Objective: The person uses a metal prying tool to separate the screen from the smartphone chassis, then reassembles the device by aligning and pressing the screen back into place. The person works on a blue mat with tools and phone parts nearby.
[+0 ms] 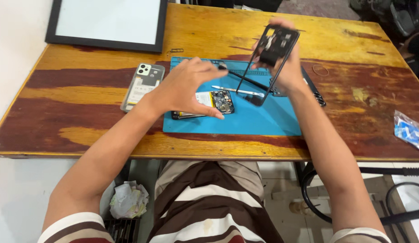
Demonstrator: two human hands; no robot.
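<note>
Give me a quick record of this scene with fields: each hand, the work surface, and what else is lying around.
Left hand: over the opened phone, fingers touching it
Right hand: holds up a black phone frame
Surface: blue mat on a wooden table
Nearby: phone back cover, white stylus-like tool, framed white board, plastic packet

left hand (184,87): lowered, fingers spread | right hand (281,58): raised, gripping

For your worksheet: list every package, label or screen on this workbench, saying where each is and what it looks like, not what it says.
Plastic packet: table's right edge, clear with blue and white contents.
Phone back cover: left of the blue mat, grey-green, pale label inside.
Framed panel: top left, white, black border.
</note>
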